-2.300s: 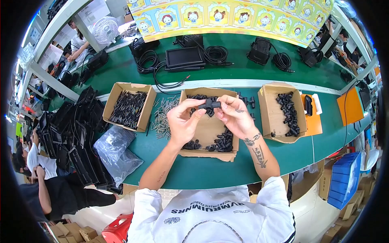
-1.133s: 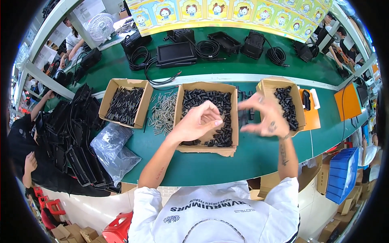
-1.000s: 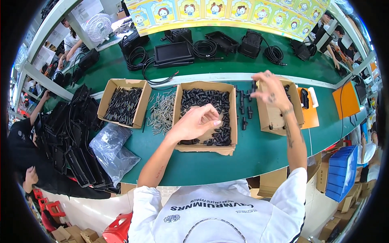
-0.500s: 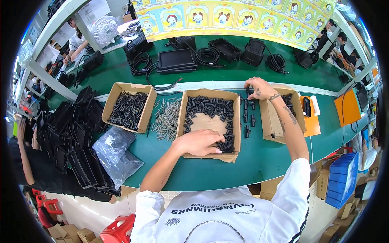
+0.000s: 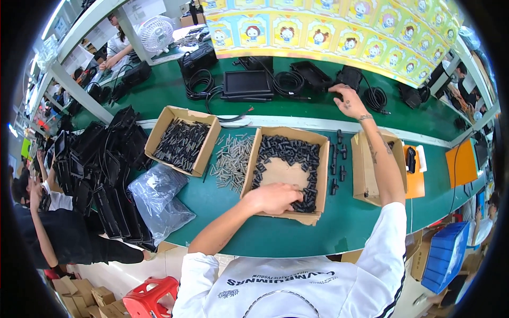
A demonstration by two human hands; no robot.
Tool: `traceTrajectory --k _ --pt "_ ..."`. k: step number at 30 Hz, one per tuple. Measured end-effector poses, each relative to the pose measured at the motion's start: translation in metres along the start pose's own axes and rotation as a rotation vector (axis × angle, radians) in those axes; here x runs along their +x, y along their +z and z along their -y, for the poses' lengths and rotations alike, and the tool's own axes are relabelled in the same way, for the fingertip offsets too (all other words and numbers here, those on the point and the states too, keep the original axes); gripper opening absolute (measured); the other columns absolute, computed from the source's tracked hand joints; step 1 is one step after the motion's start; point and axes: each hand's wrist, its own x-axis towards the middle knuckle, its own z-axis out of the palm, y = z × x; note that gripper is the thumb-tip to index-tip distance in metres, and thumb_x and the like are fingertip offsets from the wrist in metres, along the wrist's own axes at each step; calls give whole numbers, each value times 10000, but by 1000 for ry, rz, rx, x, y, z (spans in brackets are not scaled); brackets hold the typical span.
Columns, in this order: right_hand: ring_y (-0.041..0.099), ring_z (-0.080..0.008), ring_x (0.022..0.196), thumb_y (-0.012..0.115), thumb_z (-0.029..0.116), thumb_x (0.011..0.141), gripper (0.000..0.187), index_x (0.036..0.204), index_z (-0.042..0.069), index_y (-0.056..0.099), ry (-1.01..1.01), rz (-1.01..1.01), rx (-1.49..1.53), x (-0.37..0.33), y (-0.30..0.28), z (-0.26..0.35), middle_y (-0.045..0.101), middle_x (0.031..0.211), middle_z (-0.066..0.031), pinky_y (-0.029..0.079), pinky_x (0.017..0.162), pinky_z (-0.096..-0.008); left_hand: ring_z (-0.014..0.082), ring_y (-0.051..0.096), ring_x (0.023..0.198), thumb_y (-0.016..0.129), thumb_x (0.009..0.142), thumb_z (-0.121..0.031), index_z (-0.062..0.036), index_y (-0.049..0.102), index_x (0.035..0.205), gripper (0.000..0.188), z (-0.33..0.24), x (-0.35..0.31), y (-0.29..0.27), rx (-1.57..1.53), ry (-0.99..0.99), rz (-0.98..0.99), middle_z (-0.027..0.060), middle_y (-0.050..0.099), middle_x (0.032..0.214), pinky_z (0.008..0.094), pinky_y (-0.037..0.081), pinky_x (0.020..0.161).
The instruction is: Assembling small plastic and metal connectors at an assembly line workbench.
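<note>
My left hand (image 5: 275, 198) is down in the middle cardboard box (image 5: 248, 183), its fingers curled among small black plastic fittings (image 5: 286, 145). Whatever they pinch is hidden. My right hand (image 5: 348, 102) is over the rear of the bench, by a black open housing (image 5: 310, 75). Its thumb and fingers are bent together with something dark at their tips, too small to make out. Beneath that forearm stands the right cardboard box (image 5: 366, 175), holding more black parts. Between the two boxes several black T-shaped fittings (image 5: 342, 173) lie in loose columns on the green table.
Left of the middle box are loose metal pins (image 5: 231, 161) and a box of thin black parts (image 5: 181, 143). A plastic bag (image 5: 161, 199) and stacked black housings (image 5: 108, 196) fill the left end. Coiled cables (image 5: 289, 82) and a black panel (image 5: 247, 85) stand behind.
My right hand has moved away from the table fittings, up toward the black housing at the rear. My left fingers have curled in more within the box. The whole view has shifted slightly.
</note>
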Motion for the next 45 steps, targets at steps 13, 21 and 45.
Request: traceTrajectory --k 13,21,45 --pt "575 -328 1079 736 132 770 368 1084 61 557 -7 84 -484 55 44 2 595 1098 -158 511 890 -412 397 638 997 657 841 -69 -42 615 1085 249 -1 10 25 63 -95 -133 181 638 1056 480 519 846" --pt "602 -224 1083 667 118 896 398 1238 -13 512 220 -138 731 -95 -114 146 607 1168 -103 478 928 -357 369 628 932 683 853 -177 -46 577 1080 282 -4 -3 8 275 -207 -454 162 589 1027 460 524 782" --pt "625 -225 1057 586 280 989 322 1217 55 621 754 119 596 -316 -21 216 639 1217 -99 521 837 -334 337 497 1237 823 649 -249 -114 454 1440 883 -104 -34 120 152 -80 -471 158 501 1354 459 373 1030"
